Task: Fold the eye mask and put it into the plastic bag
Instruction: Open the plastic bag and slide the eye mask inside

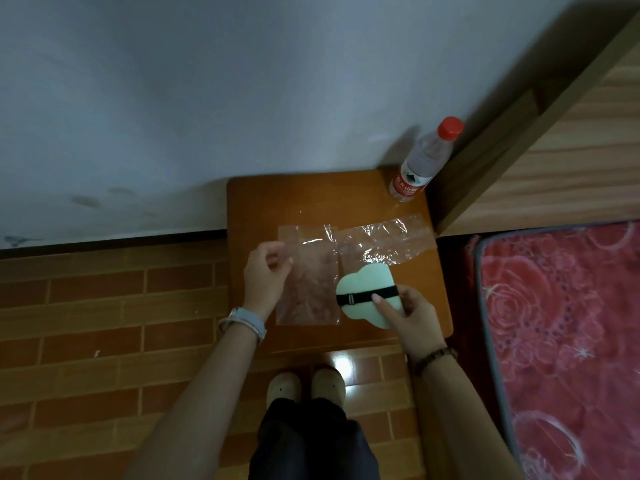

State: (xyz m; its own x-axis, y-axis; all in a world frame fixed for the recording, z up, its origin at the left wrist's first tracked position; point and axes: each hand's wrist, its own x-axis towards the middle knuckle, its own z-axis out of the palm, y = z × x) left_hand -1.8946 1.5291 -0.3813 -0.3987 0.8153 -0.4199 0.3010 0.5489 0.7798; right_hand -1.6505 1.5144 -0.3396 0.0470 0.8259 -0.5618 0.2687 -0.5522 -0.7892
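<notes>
A pale green eye mask (363,278), folded in half with its black strap (360,296) across it, is held just above the small wooden table (311,192). My right hand (408,317) grips its right edge, thumb on the strap. My left hand (266,275) pinches the upper left edge of a clear plastic bag (310,282) that hangs over the table's left part. The mask's left edge sits close beside the bag's right edge.
A second crumpled clear plastic bag (384,242) lies at the table's right back. A water bottle (424,161) with a red cap stands at the back right corner. A bed with a red blanket (561,323) is on the right, the wall behind.
</notes>
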